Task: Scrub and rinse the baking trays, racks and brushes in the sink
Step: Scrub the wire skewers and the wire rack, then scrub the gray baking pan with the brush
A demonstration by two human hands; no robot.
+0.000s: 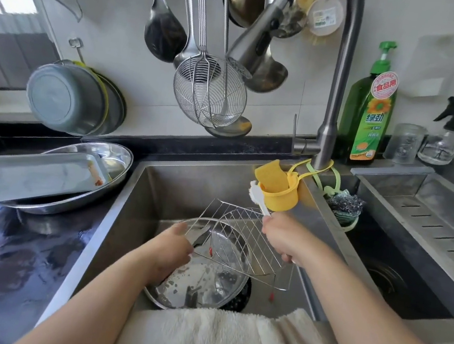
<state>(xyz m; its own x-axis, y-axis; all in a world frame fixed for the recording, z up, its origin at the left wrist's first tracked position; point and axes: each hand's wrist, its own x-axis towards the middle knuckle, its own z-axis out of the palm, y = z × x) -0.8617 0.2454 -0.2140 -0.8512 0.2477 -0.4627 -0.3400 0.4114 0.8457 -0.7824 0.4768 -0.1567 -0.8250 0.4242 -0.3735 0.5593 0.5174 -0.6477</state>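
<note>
Observed left grip [175, 247] curled round left edge of wire rack [236, 238], held tilted over round steel pan [201, 280] in sink [142, 198]. Right grip [283, 240] closed round handle of white brush [258, 194], bristle head raised near yellow sponge holder [282, 197]. I noted baking tray [28, 173] resting in oval dish [119, 155] on bench [11, 245], left of sink.

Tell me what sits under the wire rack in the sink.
Under the wire rack lies a round steel pan with soapy water inside. The left hand and the rack hide part of it.
</note>
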